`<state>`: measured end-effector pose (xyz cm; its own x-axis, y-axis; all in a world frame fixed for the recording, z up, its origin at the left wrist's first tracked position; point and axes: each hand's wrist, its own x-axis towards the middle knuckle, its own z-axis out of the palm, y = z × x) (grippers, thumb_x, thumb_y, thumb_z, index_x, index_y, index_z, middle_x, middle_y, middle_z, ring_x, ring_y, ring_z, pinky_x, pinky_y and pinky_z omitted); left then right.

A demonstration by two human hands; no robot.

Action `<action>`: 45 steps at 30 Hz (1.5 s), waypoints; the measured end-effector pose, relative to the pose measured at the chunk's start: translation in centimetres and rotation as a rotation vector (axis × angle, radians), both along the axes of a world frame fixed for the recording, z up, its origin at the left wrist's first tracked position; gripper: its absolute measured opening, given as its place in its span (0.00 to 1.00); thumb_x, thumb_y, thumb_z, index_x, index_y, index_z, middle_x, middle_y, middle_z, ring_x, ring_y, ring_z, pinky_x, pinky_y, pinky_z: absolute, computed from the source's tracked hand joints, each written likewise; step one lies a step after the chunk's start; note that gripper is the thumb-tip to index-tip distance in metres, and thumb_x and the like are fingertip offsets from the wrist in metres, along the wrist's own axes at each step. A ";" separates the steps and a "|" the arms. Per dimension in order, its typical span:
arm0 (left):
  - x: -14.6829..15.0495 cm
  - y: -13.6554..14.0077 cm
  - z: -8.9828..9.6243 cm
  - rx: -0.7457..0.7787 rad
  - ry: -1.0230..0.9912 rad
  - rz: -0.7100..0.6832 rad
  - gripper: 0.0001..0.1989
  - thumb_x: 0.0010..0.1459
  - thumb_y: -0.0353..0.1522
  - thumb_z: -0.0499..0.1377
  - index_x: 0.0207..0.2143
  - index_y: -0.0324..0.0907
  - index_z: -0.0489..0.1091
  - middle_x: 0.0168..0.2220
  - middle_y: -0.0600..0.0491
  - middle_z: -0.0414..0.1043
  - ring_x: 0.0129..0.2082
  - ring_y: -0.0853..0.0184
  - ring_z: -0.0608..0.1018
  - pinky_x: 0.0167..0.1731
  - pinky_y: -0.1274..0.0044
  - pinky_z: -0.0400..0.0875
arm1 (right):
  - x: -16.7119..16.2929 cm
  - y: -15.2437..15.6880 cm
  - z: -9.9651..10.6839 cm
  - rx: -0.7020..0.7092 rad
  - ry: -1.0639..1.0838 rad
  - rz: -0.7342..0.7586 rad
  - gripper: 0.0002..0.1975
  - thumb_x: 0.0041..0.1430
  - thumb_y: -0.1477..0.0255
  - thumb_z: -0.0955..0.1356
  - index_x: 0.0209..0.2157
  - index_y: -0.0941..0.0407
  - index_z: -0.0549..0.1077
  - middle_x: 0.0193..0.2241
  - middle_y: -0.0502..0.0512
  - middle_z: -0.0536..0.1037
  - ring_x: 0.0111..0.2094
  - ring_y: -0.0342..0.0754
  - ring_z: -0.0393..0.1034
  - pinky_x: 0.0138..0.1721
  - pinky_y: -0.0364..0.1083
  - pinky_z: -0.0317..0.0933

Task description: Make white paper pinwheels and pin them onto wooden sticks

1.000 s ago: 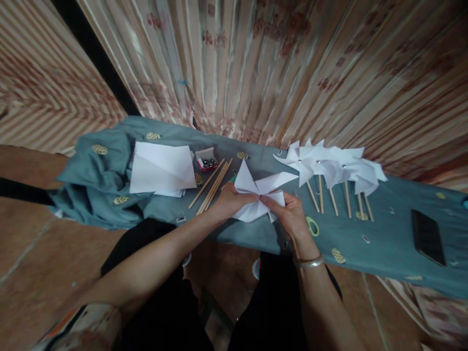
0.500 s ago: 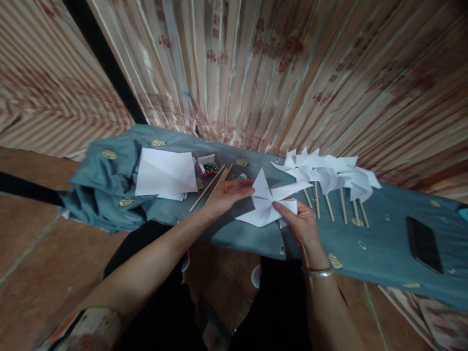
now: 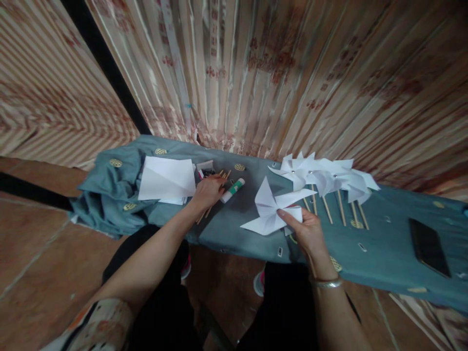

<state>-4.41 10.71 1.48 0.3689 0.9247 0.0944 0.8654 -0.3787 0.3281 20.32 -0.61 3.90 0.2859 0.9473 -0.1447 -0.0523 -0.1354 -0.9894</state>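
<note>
A white paper pinwheel head [image 3: 268, 210] is pinched at its folded centre by my right hand [image 3: 307, 226], thumb on top, just above the cloth. My left hand [image 3: 211, 191] is over several wooden sticks [image 3: 204, 213], against the near side of a small open box [image 3: 206, 168] with dark bits inside. Its fingers bend downward and their tips are hidden, so whether they grip anything does not show. Right beside that hand lies a green and white glue stick [image 3: 233, 190].
White paper sheets [image 3: 167, 179] are stacked at the left. Several finished pinwheels [image 3: 321, 174] on sticks lie at the back right. A dark phone [image 3: 428, 246] rests farther right on the green cloth [image 3: 234, 239]. A pleated curtain [image 3: 234, 87] hangs behind.
My left hand has left the paper pinwheel and moved left to the sticks and small box, exposing the glue stick. My right hand still holds the pinwheel.
</note>
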 end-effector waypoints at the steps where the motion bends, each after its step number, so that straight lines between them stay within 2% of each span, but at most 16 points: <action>1: 0.2 0.1 -0.1 0.003 0.015 0.002 0.16 0.57 0.28 0.54 0.46 0.41 0.74 0.45 0.47 0.75 0.46 0.61 0.76 0.46 0.75 0.70 | 0.0 0.0 0.0 -0.004 0.008 0.005 0.14 0.37 0.63 0.78 0.27 0.54 0.80 0.26 0.51 0.82 0.25 0.46 0.73 0.29 0.45 0.68; 8: 1.1 0.5 -0.1 0.022 0.061 0.059 0.14 0.57 0.27 0.53 0.44 0.38 0.73 0.44 0.44 0.76 0.43 0.59 0.78 0.42 0.74 0.70 | 0.3 -0.2 -0.4 -0.007 0.014 0.028 0.13 0.38 0.64 0.78 0.28 0.54 0.80 0.24 0.50 0.80 0.24 0.45 0.70 0.27 0.44 0.65; 12: 1.0 0.8 -0.1 0.010 -0.042 0.106 0.13 0.54 0.26 0.54 0.40 0.39 0.75 0.40 0.45 0.77 0.40 0.58 0.78 0.40 0.73 0.69 | 0.5 -0.3 -0.6 -0.002 -0.009 0.048 0.13 0.39 0.64 0.78 0.27 0.54 0.79 0.23 0.49 0.79 0.23 0.44 0.69 0.26 0.43 0.63; 14: 0.9 1.0 -0.1 -0.023 -0.185 0.120 0.12 0.52 0.26 0.57 0.38 0.39 0.76 0.37 0.47 0.78 0.38 0.60 0.78 0.39 0.75 0.69 | 0.3 -0.3 -0.4 0.013 -0.036 0.047 0.13 0.39 0.63 0.78 0.27 0.55 0.79 0.23 0.49 0.79 0.23 0.44 0.68 0.27 0.43 0.63; 17: 1.1 0.6 0.3 -0.074 -0.531 0.119 0.10 0.50 0.30 0.60 0.36 0.39 0.77 0.33 0.50 0.78 0.33 0.64 0.77 0.35 0.77 0.69 | -0.2 -0.6 0.2 0.055 -0.116 0.056 0.12 0.42 0.62 0.77 0.27 0.55 0.79 0.23 0.49 0.79 0.23 0.44 0.68 0.26 0.43 0.62; 20: 1.6 -0.9 1.4 -0.166 -0.900 0.059 0.11 0.49 0.35 0.62 0.34 0.39 0.78 0.31 0.51 0.77 0.32 0.66 0.77 0.33 0.78 0.69 | -1.2 -1.3 1.2 0.137 -0.313 0.084 0.10 0.48 0.62 0.74 0.29 0.54 0.79 0.23 0.48 0.79 0.24 0.44 0.68 0.25 0.42 0.60; 22: 2.1 -2.4 2.4 -0.286 -1.018 0.035 0.12 0.46 0.36 0.64 0.33 0.38 0.78 0.31 0.52 0.77 0.32 0.66 0.77 0.33 0.77 0.70 | -1.8 -1.8 1.8 0.258 -0.493 0.080 0.07 0.53 0.64 0.72 0.30 0.54 0.78 0.26 0.49 0.79 0.26 0.45 0.71 0.28 0.43 0.62; 24: 2.4 -3.9 3.4 -0.416 -1.051 0.033 0.13 0.46 0.36 0.64 0.33 0.38 0.78 0.32 0.52 0.78 0.31 0.66 0.77 0.34 0.77 0.70 | -2.3 -2.2 2.4 0.428 -0.662 0.065 0.04 0.56 0.68 0.70 0.31 0.54 0.77 0.30 0.50 0.80 0.31 0.47 0.73 0.34 0.45 0.65; 26: 2.5 -5.0 4.2 -0.521 -1.041 -0.025 0.12 0.46 0.36 0.65 0.33 0.39 0.78 0.32 0.52 0.78 0.33 0.65 0.77 0.36 0.77 0.70 | -2.7 -2.5 2.9 0.588 -0.785 0.059 0.03 0.59 0.72 0.68 0.33 0.54 0.76 0.33 0.52 0.81 0.35 0.48 0.74 0.39 0.47 0.66; 29: 2.8 -6.0 5.0 -0.595 -1.057 -0.047 0.10 0.48 0.35 0.64 0.33 0.39 0.77 0.31 0.53 0.77 0.32 0.66 0.76 0.36 0.76 0.69 | -2.8 -2.6 3.4 0.714 -0.885 0.068 0.05 0.60 0.76 0.67 0.37 0.54 0.74 0.35 0.55 0.80 0.39 0.48 0.74 0.41 0.49 0.65; 36: 3.3 -7.0 4.6 -0.587 -1.078 -0.170 0.08 0.48 0.33 0.65 0.32 0.38 0.78 0.33 0.51 0.75 0.34 0.67 0.75 0.38 0.76 0.68 | -2.3 -2.8 3.7 0.800 -0.985 0.051 0.11 0.58 0.80 0.66 0.43 0.55 0.72 0.38 0.57 0.79 0.42 0.51 0.73 0.44 0.53 0.64; 41: 3.5 -7.6 4.8 -0.668 -1.117 -0.180 0.06 0.49 0.30 0.65 0.31 0.38 0.79 0.32 0.52 0.74 0.33 0.68 0.75 0.37 0.77 0.68 | -2.0 -3.5 4.4 0.806 -0.952 0.055 0.13 0.57 0.81 0.66 0.44 0.55 0.72 0.38 0.57 0.78 0.42 0.50 0.73 0.44 0.51 0.64; 45: 3.5 -7.7 4.9 -0.685 -1.190 -0.193 0.08 0.48 0.34 0.67 0.32 0.41 0.80 0.31 0.52 0.73 0.33 0.68 0.75 0.35 0.78 0.69 | -1.9 -3.7 4.6 0.826 -0.959 0.080 0.13 0.58 0.79 0.65 0.45 0.56 0.72 0.39 0.58 0.78 0.41 0.50 0.72 0.43 0.51 0.63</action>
<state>-0.92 3.05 6.41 0.5135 0.8580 -0.0082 -0.1100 0.0753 0.9911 18.41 -4.33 8.53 -0.1134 0.6759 0.7283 0.7095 0.5682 -0.4168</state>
